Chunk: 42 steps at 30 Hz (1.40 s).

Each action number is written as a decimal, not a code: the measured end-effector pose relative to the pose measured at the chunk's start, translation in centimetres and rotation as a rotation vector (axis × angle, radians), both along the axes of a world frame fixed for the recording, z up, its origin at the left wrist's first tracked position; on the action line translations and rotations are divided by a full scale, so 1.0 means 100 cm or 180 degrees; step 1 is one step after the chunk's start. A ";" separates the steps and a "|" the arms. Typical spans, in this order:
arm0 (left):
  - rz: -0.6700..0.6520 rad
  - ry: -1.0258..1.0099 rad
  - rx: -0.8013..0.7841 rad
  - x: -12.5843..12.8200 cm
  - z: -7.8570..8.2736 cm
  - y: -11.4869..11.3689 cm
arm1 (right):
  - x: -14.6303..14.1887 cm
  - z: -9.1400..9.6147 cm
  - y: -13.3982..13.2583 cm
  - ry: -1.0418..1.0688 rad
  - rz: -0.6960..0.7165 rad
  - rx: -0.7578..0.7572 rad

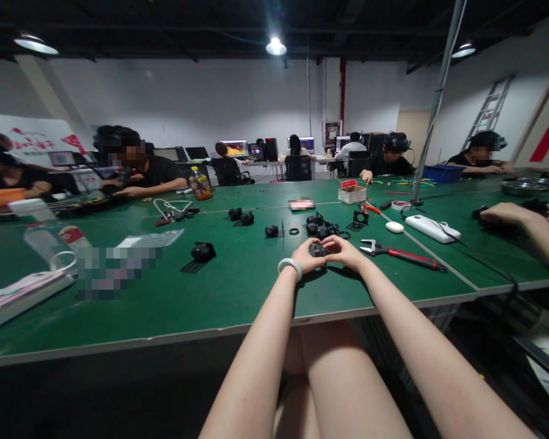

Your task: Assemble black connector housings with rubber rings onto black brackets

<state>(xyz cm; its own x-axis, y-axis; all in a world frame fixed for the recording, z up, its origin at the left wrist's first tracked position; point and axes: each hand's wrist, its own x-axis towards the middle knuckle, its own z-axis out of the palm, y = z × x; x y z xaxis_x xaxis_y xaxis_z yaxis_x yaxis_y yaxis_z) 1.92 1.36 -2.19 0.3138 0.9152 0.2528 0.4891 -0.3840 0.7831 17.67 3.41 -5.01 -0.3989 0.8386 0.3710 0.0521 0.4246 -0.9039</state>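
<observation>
Both my hands meet over the green table, fingers curled around a small round black part [318,250]. My left hand [305,256], with a pale bangle at its wrist, grips it from the left. From the other side, the fingers of my right hand [341,251] close on it; they hide part of its shape. Just beyond lies a cluster of black parts [319,227] with rings. A black ring [294,231] and a black part on a bracket [273,231] lie left of that cluster. Red-handled pliers [402,253] rest right of my right hand.
Another black part on a plate [201,253] and a clear bag [141,250] lie to the left. A plastic bottle [41,225] stands at far left. A white power bank [432,228] with a cable and a metal pole [432,122] are at right. A co-worker's hands [507,216] work beside me.
</observation>
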 end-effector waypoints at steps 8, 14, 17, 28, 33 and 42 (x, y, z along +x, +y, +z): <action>0.0069 0.0062 0.0064 -0.002 -0.002 0.003 | 0.001 -0.001 0.001 -0.0140 -0.0069 0.0087; 0.0049 0.0134 0.0096 -0.003 -0.003 0.003 | 0.000 -0.003 0.003 -0.0165 -0.0122 0.0135; 0.0053 0.0169 0.0090 -0.003 -0.003 0.003 | -0.001 -0.002 0.001 -0.0190 -0.0151 0.0146; 0.0180 0.0187 0.0079 -0.004 -0.005 0.002 | -0.001 -0.002 0.000 -0.0284 -0.0275 0.0095; 0.0235 0.0146 0.0053 -0.003 -0.001 -0.003 | -0.002 -0.001 -0.002 -0.0272 -0.0287 0.0102; 0.0256 0.0062 -0.0005 -0.001 0.006 -0.010 | -0.003 0.002 -0.003 -0.0061 -0.0366 0.0013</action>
<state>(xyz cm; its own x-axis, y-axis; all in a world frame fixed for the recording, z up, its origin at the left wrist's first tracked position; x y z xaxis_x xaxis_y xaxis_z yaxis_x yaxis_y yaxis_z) 1.85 0.40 -1.56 0.2441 0.9380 0.2460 0.5334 -0.3417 0.7738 17.42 3.09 -4.77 -0.3073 0.8778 0.3676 0.1180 0.4184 -0.9006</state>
